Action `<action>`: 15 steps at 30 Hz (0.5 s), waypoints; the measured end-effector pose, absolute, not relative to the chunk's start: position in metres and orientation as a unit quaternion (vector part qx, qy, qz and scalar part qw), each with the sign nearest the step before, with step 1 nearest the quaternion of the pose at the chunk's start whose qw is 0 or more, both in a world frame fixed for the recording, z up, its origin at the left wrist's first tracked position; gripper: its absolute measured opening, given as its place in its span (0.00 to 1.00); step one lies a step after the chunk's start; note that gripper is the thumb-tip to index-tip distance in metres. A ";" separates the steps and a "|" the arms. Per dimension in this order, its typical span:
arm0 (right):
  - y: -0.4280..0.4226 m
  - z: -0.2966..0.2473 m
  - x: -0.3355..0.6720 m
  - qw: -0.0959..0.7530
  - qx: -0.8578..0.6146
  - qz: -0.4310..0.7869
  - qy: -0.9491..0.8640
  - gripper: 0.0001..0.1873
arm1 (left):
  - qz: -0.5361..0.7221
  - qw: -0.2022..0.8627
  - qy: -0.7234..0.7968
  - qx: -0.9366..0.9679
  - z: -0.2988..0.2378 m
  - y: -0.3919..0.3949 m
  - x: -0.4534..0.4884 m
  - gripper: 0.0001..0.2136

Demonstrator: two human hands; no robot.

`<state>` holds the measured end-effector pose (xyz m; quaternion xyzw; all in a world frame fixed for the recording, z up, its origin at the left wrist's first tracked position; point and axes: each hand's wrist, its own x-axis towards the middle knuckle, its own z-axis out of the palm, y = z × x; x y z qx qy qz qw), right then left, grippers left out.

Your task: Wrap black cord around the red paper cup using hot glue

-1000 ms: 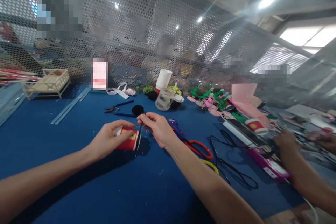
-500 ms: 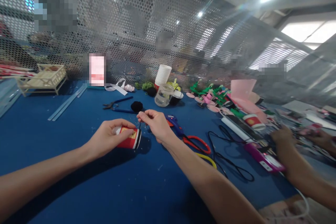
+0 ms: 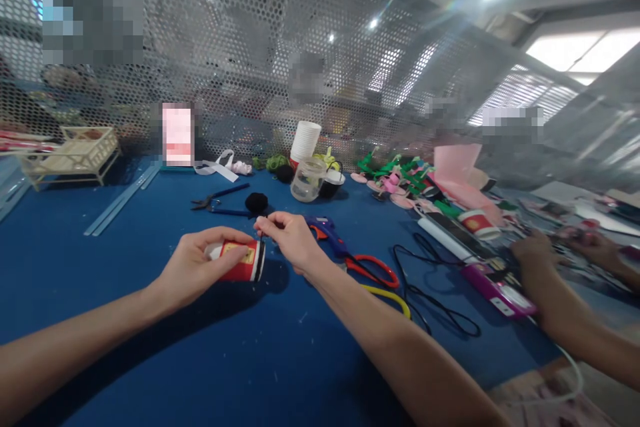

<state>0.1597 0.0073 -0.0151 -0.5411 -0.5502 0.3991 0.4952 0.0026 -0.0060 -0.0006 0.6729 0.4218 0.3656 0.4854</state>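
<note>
My left hand (image 3: 193, 263) is wrapped round a red and white paper cup (image 3: 245, 265) with a yellow patch, held on its side above the table. Black yarn (image 3: 261, 261) runs round the cup's rim at its right end. My right hand (image 3: 285, 235) pinches the loose end of this yarn just above the rim. Behind my fingers lies a ball of black yarn (image 3: 257, 202), and beside it a pair of pliers (image 3: 220, 203) with blue handles. A blue glue gun (image 3: 327, 233) rests right of my right hand, partly hidden by it.
Red-handled scissors (image 3: 375, 271), a yellow handle (image 3: 395, 300) and a black cable lie right of my forearm. Farther right are a purple power strip (image 3: 497, 290) and a co-worker's hands. A clear jar (image 3: 307, 180), stacked white cups (image 3: 306, 140) and a small bamboo bed (image 3: 75, 153) stand behind.
The view has shifted slightly, so most things sit a little farther left. My right hand has come down a little nearer the cup's rim, with the yarn still pinched.
</note>
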 end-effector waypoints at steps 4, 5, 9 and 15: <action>0.009 -0.017 0.159 0.490 -0.540 0.396 -0.559 0.10 | 0.375 0.469 0.418 0.681 -0.003 -0.006 0.002 0.11; 0.009 -0.017 0.159 0.489 -0.538 0.397 -0.560 0.10 | 0.378 0.465 0.417 0.683 -0.004 -0.006 0.002 0.11; 0.010 -0.019 0.159 0.487 -0.540 0.384 -0.569 0.10 | 0.390 0.449 0.420 0.686 -0.005 -0.004 0.002 0.11; 0.008 -0.015 0.161 0.496 -0.545 0.364 -0.570 0.10 | 0.388 0.457 0.414 0.685 -0.004 -0.004 0.001 0.10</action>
